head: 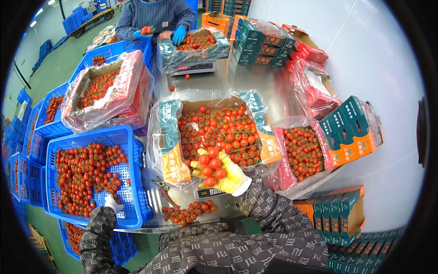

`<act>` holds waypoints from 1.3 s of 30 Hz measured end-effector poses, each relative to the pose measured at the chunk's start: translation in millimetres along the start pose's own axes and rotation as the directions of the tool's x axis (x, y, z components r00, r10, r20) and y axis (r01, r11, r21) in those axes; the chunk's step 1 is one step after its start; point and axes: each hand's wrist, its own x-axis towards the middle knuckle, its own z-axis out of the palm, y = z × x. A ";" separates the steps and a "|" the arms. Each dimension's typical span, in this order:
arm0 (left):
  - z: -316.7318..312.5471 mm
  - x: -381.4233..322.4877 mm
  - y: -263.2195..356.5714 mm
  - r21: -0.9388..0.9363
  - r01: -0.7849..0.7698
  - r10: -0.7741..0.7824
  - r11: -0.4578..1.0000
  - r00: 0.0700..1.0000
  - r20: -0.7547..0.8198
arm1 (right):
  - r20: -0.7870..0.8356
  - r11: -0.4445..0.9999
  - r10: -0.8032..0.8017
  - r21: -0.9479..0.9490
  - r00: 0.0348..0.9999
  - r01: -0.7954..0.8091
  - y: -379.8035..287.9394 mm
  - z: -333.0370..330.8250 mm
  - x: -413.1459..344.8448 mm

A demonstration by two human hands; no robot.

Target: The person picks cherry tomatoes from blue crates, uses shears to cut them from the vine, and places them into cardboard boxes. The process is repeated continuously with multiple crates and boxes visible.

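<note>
In a yellow-palmed glove, my right hand (pixel 232 176) is turned palm up and holds a small cluster of cherry tomatoes (pixel 207 170). Behind it stands an open green-and-orange carton (pixel 171 144), lined with clear plastic and filled with cherry tomatoes on the vine (pixel 222 126). My left hand (pixel 114 204), in a white glove, reaches into a blue plastic crate (pixel 131 191). Its fingertips meet a truss of cherry tomatoes (pixel 112 185); their grip is not plain. A keypad scale (pixel 209 192) shows at the carton's near edge, partly hidden by my right hand.
Red-handled pruning shears (pixel 167 195) and a loose tomato truss (pixel 188 212) lie on the metal table (pixel 154 219). A red carton of tomatoes (pixel 304 150) stands at right, red cartons (pixel 137 89) at back left. Across the table, a blue-gloved co-worker (pixel 155 20) handles tomatoes over another carton (pixel 171 56).
</note>
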 end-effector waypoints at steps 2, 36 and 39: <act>4.3 -4.8 8.6 -0.047 0.076 -0.080 0.996 0.993 -0.087 | -0.032 0.991 -0.104 -0.091 0.994 0.101 -9.8 -1.7 -4.9; -124.0 -303.5 360.0 -0.958 0.283 0.955 -0.036 0.291 0.050 | -0.108 0.473 -0.706 -0.808 0.700 0.352 68.7 39.2 -113.3; -120.7 -321.8 372.8 -0.986 0.164 0.982 0.023 0.180 0.053 | -0.346 0.630 -0.698 -0.713 0.626 0.308 43.4 26.4 -143.9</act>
